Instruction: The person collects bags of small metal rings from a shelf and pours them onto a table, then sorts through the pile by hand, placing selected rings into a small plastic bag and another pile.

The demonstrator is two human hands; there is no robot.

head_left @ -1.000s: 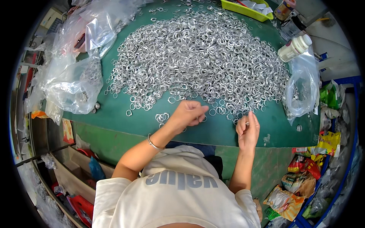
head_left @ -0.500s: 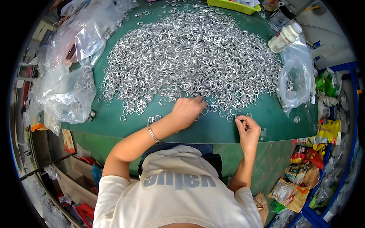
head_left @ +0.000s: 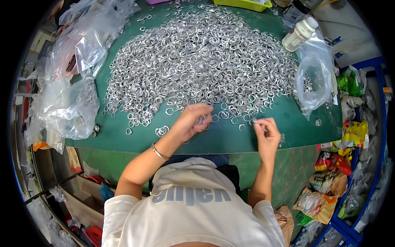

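A wide heap of silver metal rings [head_left: 201, 57] covers the middle of the green table [head_left: 222, 140]. At the heap's near edge, my left hand [head_left: 192, 120] is curled with fingers bent, and rings show in its palm. To its right, my right hand [head_left: 268, 133] pinches a small ring between thumb and fingertips; the rest of its palm is partly hidden. Several loose rings lie between the two hands. A small cluster of rings [head_left: 162, 131] rests beside my left wrist, apart from the heap.
Clear plastic bags [head_left: 68, 107] lie at the left. An open plastic bag [head_left: 314, 82] and a white bottle [head_left: 300, 34] stand at the right. A yellow-green tray [head_left: 247, 5] sits at the far edge. Colourful packets [head_left: 314, 203] fill a blue rack at the right.
My left hand has drawn back slightly to the left from the heap's edge and turned, so rings now show in its palm. My right hand has stayed nearly in place, still pinching.
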